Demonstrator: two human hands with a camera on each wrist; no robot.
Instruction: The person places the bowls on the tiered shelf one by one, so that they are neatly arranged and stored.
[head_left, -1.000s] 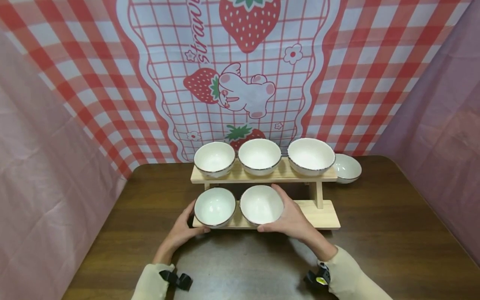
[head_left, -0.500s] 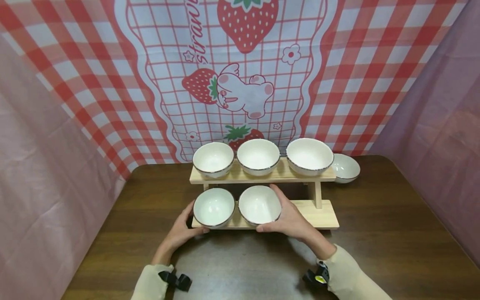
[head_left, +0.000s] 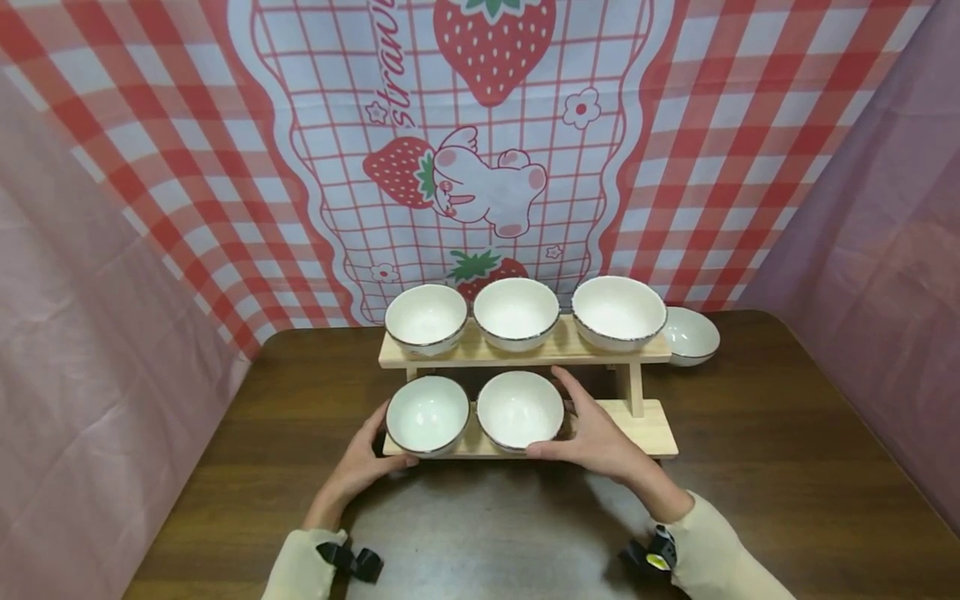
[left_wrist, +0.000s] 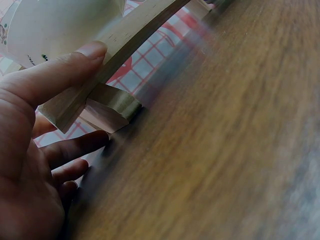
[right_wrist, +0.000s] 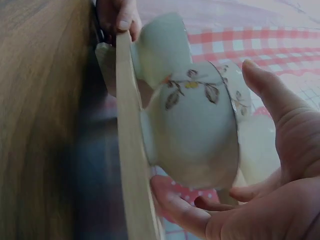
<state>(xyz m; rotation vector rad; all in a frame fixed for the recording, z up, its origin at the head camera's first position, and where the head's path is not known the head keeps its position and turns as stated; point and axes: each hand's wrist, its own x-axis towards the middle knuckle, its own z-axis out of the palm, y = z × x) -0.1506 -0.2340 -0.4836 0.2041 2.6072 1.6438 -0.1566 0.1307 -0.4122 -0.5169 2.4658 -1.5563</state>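
A two-tier wooden stand [head_left: 648,423] carries white bowls with dark rims. On its lower tier are a left bowl [head_left: 428,414] and a second bowl [head_left: 521,411], side by side. My left hand [head_left: 362,458] grips the left end of the lower board, beside the left bowl; in the left wrist view the thumb [left_wrist: 75,67] lies along the board's edge. My right hand [head_left: 600,442] is spread around the right side of the second bowl. The right wrist view shows a gap between this hand and the flower-patterned bowl [right_wrist: 195,130].
Three bowls stand on the upper tier: left [head_left: 427,317], middle [head_left: 517,312] and right [head_left: 619,312]. Another bowl [head_left: 690,337] sits on the brown table [head_left: 780,450] behind the stand's right end. A checked strawberry cloth [head_left: 480,183] hangs behind.
My right hand has let go of the second bowl and moved slightly right, its fingers spreading. The left hand and the bowls stay in place.
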